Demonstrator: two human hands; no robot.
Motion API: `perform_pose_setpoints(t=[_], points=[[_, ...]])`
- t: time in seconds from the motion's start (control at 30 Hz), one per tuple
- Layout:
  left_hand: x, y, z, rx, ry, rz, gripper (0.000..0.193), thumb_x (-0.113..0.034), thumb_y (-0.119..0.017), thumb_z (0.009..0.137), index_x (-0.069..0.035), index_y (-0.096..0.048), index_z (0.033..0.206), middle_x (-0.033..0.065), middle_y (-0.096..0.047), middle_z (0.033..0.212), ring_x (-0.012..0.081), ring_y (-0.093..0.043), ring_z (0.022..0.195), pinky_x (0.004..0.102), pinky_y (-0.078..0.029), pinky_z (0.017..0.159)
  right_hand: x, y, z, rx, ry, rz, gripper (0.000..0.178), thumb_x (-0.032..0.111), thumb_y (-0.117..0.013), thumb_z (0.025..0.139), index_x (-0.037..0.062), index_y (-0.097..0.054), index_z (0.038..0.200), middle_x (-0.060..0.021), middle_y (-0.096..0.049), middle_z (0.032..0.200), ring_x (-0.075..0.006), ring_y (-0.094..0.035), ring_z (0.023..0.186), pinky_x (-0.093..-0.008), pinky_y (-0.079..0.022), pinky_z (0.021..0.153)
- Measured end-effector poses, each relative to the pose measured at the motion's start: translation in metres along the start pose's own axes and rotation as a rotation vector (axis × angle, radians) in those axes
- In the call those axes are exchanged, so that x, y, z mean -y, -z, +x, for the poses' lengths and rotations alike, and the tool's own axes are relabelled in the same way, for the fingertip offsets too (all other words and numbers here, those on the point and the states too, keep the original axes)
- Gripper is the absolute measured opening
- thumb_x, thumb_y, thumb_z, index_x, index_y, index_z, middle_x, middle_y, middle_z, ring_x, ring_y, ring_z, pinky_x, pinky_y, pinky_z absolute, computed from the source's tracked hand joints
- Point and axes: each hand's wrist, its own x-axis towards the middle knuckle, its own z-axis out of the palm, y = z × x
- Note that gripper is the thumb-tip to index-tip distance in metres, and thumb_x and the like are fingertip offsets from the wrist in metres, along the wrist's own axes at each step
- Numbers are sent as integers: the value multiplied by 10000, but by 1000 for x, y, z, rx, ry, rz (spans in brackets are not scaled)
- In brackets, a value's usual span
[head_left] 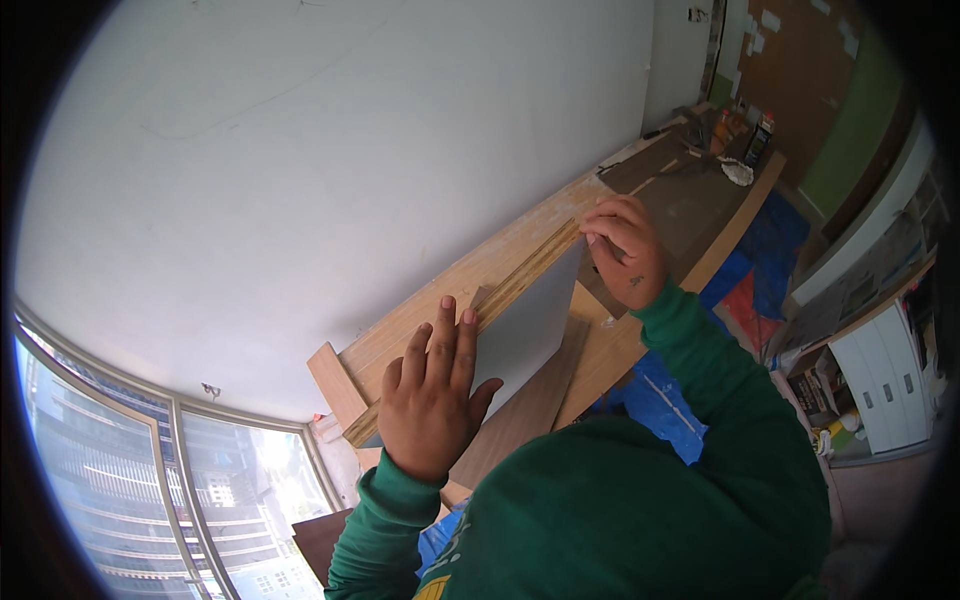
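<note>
A plywood board (525, 325) with a pale grey face stands tilted on the workbench, its layered yellowish edge turned up. My left hand (428, 405) lies across the near end of that edge, fingers stretched out and thumb spread over the grey face. At the far end, my right hand (632, 255) has its fingers curled, thumb and fingertips pinching the board's corner. Beneath and beside the board are wooden planks (410, 335) and a brown wood-grain sheet (525, 415). The board's lower edge is partly hidden by my left hand and arm.
A pale wall (350, 150) runs along the bench's left side, with a window (250, 470) at lower left. Bottles (762, 135) and tools crowd the bench's far end. Blue sheeting (665, 400) covers floor on the right, near a white cabinet (885, 370).
</note>
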Motion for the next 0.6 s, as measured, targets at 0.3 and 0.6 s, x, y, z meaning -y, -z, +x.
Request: perform_pose_setpoints(t=[0.3,0.6], points=[[-4,0,-2,-13,-12,-2,932,-426,-869,769,-44,-501,1534,161,-480,1611,318,-640,1203,415,-535,894,-1,-14,2,24,-659,730,159,93,-703,990,9,-702,1125,-18,-687,958,-90,-637,862,-269,-553,800],[-5,-1,-2,-30,1,17,937,-428,-844,784,-94,-474,1579,137,-511,1594,293,-629,1235,384,-513,859,-21,-9,26,277,-680,577,137,151,-630,1015,33,-675,961,21,-596,853,-76,-552,806,-273,-492,737]])
